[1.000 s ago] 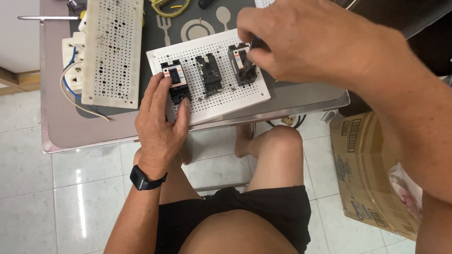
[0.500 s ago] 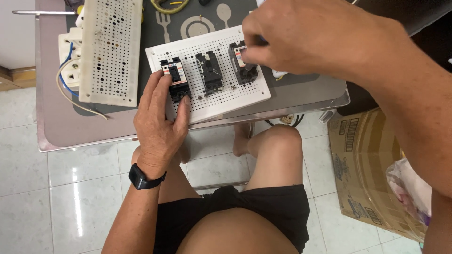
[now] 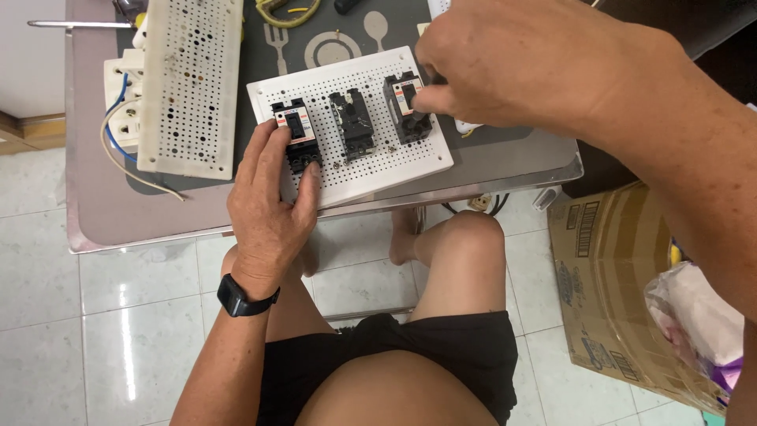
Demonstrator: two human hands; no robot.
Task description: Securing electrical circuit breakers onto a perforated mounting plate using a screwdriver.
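Left hand (image 3: 268, 213) flat on perforated board (image 3: 351, 130), fingers spread over left breaker (image 3: 296, 143). Right hand (image 3: 512, 67) grip pinched on right breaker (image 3: 406, 110). Board overhangs worktop (image 3: 118, 225) edge, so a hard push could tip or slide it. Middle breaker (image 3: 352, 122) untouched.

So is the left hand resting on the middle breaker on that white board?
No, the left hand touches the leftmost breaker; the middle breaker sits untouched.

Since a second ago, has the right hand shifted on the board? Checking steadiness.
No. The right hand stays at the right-hand breaker on the perforated board.
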